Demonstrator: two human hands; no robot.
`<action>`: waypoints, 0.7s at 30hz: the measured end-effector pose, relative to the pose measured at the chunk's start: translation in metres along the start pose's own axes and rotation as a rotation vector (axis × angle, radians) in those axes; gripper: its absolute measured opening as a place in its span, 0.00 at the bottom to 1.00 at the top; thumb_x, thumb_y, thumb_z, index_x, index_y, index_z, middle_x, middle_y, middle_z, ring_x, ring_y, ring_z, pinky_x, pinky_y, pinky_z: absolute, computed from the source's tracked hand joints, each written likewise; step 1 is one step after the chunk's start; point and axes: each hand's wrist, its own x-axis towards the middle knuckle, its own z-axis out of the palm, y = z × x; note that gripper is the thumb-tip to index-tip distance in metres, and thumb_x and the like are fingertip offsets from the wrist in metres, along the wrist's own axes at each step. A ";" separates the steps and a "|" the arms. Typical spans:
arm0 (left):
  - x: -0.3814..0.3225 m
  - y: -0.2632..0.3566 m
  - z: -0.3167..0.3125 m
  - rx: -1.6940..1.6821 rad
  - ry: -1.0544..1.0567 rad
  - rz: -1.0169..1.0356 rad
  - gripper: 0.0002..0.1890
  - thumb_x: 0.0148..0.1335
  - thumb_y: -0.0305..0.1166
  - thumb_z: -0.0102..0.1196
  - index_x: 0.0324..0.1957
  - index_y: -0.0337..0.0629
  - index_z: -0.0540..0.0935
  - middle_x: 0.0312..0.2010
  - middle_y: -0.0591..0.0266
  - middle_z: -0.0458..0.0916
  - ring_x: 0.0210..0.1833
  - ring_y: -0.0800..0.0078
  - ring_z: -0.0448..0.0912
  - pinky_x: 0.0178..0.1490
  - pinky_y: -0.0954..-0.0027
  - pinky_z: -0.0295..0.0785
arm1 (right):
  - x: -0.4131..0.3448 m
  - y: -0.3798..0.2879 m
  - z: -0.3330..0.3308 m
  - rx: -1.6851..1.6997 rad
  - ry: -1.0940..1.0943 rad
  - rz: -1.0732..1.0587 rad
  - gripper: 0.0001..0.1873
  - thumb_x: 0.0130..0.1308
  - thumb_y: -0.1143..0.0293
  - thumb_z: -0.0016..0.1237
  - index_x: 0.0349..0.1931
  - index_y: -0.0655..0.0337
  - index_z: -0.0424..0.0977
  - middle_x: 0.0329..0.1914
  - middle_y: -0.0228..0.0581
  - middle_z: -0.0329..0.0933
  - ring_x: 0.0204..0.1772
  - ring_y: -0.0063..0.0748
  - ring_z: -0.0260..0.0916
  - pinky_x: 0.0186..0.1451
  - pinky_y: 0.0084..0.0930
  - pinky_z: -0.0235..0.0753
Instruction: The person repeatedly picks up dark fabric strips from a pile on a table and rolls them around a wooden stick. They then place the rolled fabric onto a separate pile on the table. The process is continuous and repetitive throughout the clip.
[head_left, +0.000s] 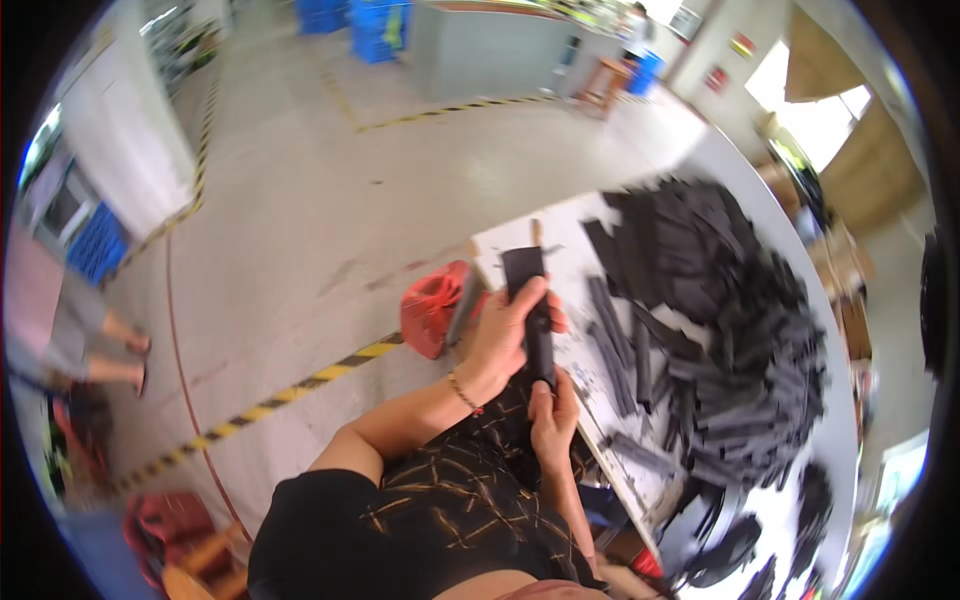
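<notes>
My left hand (499, 345) is closed around the middle of a flat black strip of fabric-like material (538, 330), its thumb on top and fingertips showing at the far side. My right hand (553, 416) pinches the strip's near end between thumb and fingers. The strip is held lengthwise above the near edge of a white table (517, 229). Beyond its far end, a thin wooden-looking stick (536, 232) shows at the tabletop. Several dark rolled or folded strips (611, 360) lie to the right, beside a large heap of black strips (750, 352).
A red bag-like item (431, 307) is at the table's left corner. Black-and-yellow tape (300, 390) crosses the floor. A person's legs (112, 352) show at far left. A red chair-like object (169, 525) stands lower left; a wooden stool (604, 82) stands far off.
</notes>
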 end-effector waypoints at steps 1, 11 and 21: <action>0.001 -0.006 0.003 0.016 0.002 -0.026 0.13 0.66 0.37 0.58 0.47 0.40 0.75 0.27 0.63 0.79 0.28 0.71 0.80 0.33 0.64 0.80 | -0.004 0.000 -0.003 0.043 0.011 -0.004 0.18 0.73 0.71 0.43 0.59 0.68 0.66 0.22 0.21 0.61 0.21 0.09 0.54 0.23 0.11 0.53; 0.013 -0.067 0.030 0.135 -0.004 -0.174 0.13 0.66 0.36 0.59 0.46 0.39 0.79 0.27 0.63 0.80 0.24 0.74 0.78 0.29 0.69 0.77 | -0.039 0.022 -0.062 -0.221 0.058 0.071 0.14 0.74 0.71 0.41 0.56 0.66 0.68 0.24 0.31 0.64 0.27 0.21 0.61 0.32 0.21 0.64; 0.111 -0.068 0.040 0.201 -0.189 0.058 0.15 0.67 0.41 0.57 0.40 0.38 0.76 0.18 0.68 0.71 0.15 0.81 0.66 0.16 0.78 0.56 | -0.134 0.035 -0.110 -0.191 -0.102 0.395 0.10 0.74 0.69 0.41 0.52 0.56 0.73 0.20 0.27 0.64 0.27 0.16 0.62 0.31 0.20 0.65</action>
